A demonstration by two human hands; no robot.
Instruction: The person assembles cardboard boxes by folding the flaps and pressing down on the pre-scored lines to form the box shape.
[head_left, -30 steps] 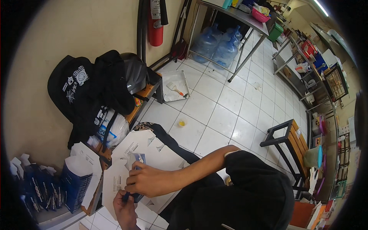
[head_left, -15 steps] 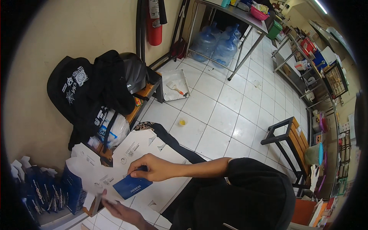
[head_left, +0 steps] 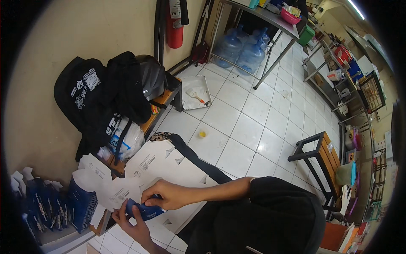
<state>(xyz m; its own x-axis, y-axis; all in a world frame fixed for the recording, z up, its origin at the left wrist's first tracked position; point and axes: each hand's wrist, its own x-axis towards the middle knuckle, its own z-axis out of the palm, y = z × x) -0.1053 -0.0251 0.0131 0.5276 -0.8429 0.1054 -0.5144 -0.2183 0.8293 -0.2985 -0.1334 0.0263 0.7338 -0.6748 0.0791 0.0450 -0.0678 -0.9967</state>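
A small blue printed cardboard piece (head_left: 146, 211) is held between my two hands, bent along its middle. My right hand (head_left: 167, 194) pinches its upper right part with closed fingers. At its left end, my left hand (head_left: 133, 222) grips it between thumb and fingers. Beneath lie white flat cardboard blanks (head_left: 165, 163) with small printed marks and cut tabs, spread across my lap. Left of my hands, another white blank (head_left: 96, 169) leans over a blue box (head_left: 80, 203). Several blue folded boxes (head_left: 46, 207) with white flaps stand upright at the far left.
A wooden bench (head_left: 148, 120) by the wall bears a black jacket (head_left: 84, 93) and a helmet (head_left: 150, 78). On the tiled floor (head_left: 237, 127) are a white tray (head_left: 196, 91) with a brush and a small yellow cup (head_left: 202, 134). A wooden stool (head_left: 323, 156) stands right.
My left hand has risen to the blue cardboard piece and taken hold of its left end. The piece, flat before, is now bent. My right hand has kept its grip.
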